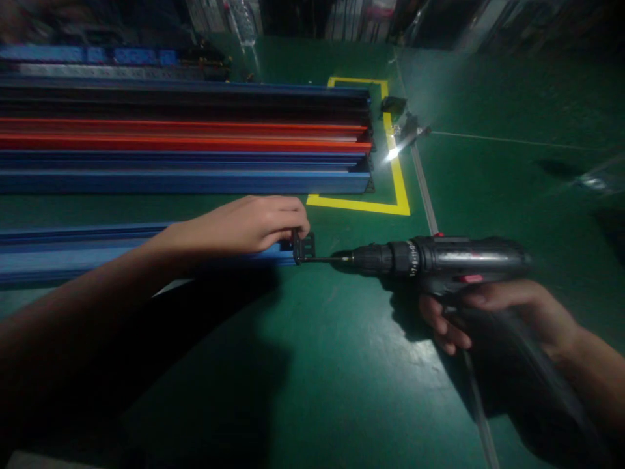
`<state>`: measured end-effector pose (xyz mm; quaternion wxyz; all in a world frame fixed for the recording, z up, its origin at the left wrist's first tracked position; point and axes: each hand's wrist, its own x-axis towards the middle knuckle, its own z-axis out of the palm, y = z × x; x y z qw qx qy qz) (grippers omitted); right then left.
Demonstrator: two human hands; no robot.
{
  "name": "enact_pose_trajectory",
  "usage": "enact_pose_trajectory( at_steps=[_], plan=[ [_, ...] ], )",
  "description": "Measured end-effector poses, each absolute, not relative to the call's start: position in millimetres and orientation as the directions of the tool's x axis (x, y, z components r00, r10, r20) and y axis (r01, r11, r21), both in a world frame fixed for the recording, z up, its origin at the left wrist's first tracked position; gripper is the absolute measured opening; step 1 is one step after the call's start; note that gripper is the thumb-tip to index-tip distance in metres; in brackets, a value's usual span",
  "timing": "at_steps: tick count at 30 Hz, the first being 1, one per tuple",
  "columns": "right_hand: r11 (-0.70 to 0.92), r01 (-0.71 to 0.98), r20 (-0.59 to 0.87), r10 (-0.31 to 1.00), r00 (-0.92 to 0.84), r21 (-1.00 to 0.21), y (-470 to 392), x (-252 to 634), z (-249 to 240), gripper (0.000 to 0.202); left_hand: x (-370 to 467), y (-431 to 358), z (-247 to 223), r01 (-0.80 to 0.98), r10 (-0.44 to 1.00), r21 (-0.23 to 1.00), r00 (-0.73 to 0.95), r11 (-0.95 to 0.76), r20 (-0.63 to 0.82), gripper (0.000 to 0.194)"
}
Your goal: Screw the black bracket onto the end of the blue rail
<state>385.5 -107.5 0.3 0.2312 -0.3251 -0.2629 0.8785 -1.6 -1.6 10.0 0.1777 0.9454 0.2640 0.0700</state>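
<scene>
My right hand (508, 312) is wrapped round the handle of a black cordless drill (439, 255), which points left. Its long thin bit reaches a small black end bracket (305, 247) at the end of a blue rail (122, 251) lying on the floor. With closed fingers my left hand (273, 221) holds the bracket against that rail end. The bit's tip meets the bracket's lower corner; whether a screw is there is too small to tell.
Several blue, black and red rails (195, 143) lie side by side beyond my left hand. Yellow tape (400, 179) frames their ends on the green floor (342, 378). A small black object (393, 105) and a shiny piece (415, 132) lie near the tape. A clear bottle (241, 23) stands at the back.
</scene>
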Motion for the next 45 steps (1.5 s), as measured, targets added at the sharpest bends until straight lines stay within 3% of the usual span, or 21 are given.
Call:
enact_pose_trajectory(
  at_steps=[45],
  plan=[
    [-0.741, -0.221, -0.426, 0.574, -0.699, -0.635, -108, 386, -8, 0.036, 0, -1, 7, 0.478, 0.524, 0.37, 0.852, -0.796, 0.025, 0.024]
  ],
)
